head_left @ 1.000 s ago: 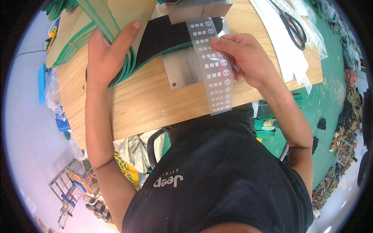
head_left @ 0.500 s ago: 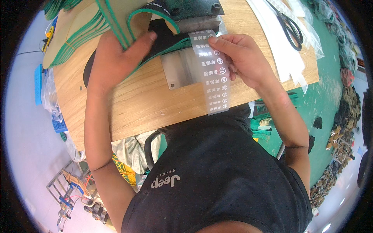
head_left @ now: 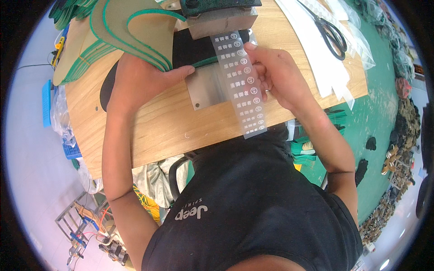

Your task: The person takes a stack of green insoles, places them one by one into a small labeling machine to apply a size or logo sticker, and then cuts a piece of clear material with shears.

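Observation:
Reaching across the wooden table, my left hand grips curved beige insoles with green edges; its fingers are hidden beneath them and its thumb points right. Under and beside that hand lies a black insole, its front end below the metal block of a press. My right hand pinches the right edge of a clear strip of printed transfer labels. The strip lies across the insole's end and hangs toward me, over a metal plate.
A stack of beige insoles lies at the table's far left. Black-handled scissors rest on white sheets at the right. Blue plastic pieces and clear bags hang by the left edge. More insoles are below the table.
The beige insoles by my left hand have swung from standing upright to a lower, curled position. My left thumb has moved right and nearer. The right hand keeps its pinch on the strip.

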Demonstrator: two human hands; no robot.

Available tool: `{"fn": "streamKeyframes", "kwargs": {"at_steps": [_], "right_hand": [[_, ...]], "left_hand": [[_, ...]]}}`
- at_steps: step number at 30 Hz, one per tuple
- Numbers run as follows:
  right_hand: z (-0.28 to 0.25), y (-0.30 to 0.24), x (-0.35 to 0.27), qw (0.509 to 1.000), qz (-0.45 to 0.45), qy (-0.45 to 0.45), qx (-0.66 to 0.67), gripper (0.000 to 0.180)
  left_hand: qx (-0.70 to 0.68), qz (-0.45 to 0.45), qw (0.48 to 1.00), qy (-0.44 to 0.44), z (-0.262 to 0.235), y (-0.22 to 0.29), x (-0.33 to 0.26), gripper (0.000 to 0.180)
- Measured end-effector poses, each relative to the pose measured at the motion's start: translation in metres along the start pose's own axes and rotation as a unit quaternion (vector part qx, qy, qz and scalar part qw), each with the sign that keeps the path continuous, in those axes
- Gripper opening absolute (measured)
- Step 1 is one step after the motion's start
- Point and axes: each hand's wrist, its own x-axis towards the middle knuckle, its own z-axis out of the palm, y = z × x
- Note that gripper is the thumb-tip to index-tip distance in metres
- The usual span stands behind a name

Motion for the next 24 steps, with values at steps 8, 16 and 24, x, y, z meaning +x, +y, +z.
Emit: {"fn": "streamKeyframes", "kwargs": {"at_steps": [8,16,24], "right_hand": [[-0.0011,0.0009,-0.0018,1.0,-0.007,0.007,-0.022,0.037],[-0.0021,0.0018,-0.0009,1.0,-0.003,0.0,-0.022,0.033],[0.0052,0.006,-0.007,0.995,-0.056,-0.002,-0.079,0.025]], "left_hand": [[-0.021,0.013,1.0,0.015,0.0021,-0.0029,-0.0015,0.067],[-0.022,0.0,1.0,-0.018,0.0,0.0011,0.0021,0.058],[-0.018,0.019,0.999,0.025,0.0025,0.0021,0.0006,0.062]]}}
